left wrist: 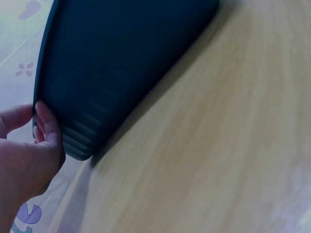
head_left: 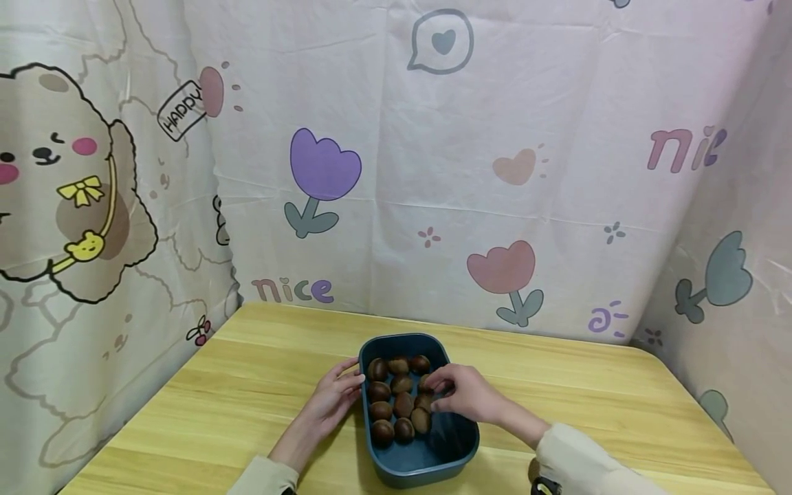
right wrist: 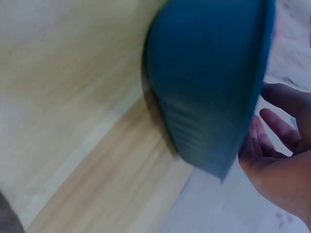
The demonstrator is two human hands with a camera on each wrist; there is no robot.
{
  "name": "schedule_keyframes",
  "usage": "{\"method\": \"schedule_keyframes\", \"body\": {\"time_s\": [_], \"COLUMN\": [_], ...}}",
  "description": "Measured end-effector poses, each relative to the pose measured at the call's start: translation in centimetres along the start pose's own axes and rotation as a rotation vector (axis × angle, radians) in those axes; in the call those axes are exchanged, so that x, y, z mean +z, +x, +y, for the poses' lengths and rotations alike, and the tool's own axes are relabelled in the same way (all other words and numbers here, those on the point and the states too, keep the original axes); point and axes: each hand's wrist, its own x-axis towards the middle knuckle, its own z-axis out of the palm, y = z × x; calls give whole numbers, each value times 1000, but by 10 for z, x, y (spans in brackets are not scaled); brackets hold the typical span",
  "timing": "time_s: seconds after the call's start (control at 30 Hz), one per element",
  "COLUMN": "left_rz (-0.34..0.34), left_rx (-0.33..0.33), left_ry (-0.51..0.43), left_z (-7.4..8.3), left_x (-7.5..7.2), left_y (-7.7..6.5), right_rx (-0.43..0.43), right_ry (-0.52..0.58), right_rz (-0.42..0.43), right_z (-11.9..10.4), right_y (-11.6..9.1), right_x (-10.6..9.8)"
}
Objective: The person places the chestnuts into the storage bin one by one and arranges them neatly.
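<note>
A dark blue rounded box (head_left: 427, 462) sits on the table with several brown chestnuts (head_left: 383, 432) grouped in its far and left part. At the box's left side, my left hand (head_left: 337, 395) holds the wall; in the left wrist view its thumb is at the rim and its fingers are against the outside. My right hand (head_left: 464, 392) reaches over the right rim, its curled fingers and thumb on a chestnut (head_left: 425, 385) in the right column. Their undersides are hidden. In the right wrist view the rim covers the right fingertips.
The box stands on a light wooden table (head_left: 278, 357). Near the right cuff (head_left: 572, 454), a brown rounded thing (head_left: 533, 469) is partly hidden by a dark wristband. Printed cloth (head_left: 402, 261) hangs behind the table and at both sides.
</note>
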Motion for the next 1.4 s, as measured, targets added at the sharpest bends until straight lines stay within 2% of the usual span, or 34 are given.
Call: {"method": "schedule_keyframes", "body": {"time_s": [0.1, 0.23, 0.47, 0.77, 1.0, 1.1, 1.3, 1.4], "left_rz": [0, 11, 16, 9, 3, 1, -6, -6], "left_rx": [1, -7, -18, -16, -11, -9, -13, -22], "left_ry": [9, 12, 10, 4, 5, 6, -1, -3], "left_z": [-1, 0, 0, 0, 0, 0, 0, 0], "left_x": [0, -1, -1, -1, -1, -1, -2, -1], "left_y": [0, 1, 1, 2, 1, 1, 2, 2], "right_rx": [33, 79, 167, 255, 344, 332, 202, 180], "right_ry": [27, 66, 158, 212, 289, 328, 431, 446], "right_rz": [55, 88, 136, 67, -85, -126, -187, -195], "right_z": [4, 11, 30, 57, 78, 86, 96, 97], "right_y": [-7, -20, -50, -94, -128, -140, -154, -156], "right_x": [-9, -17, -20, -30, -46, -50, -51, -48]}}
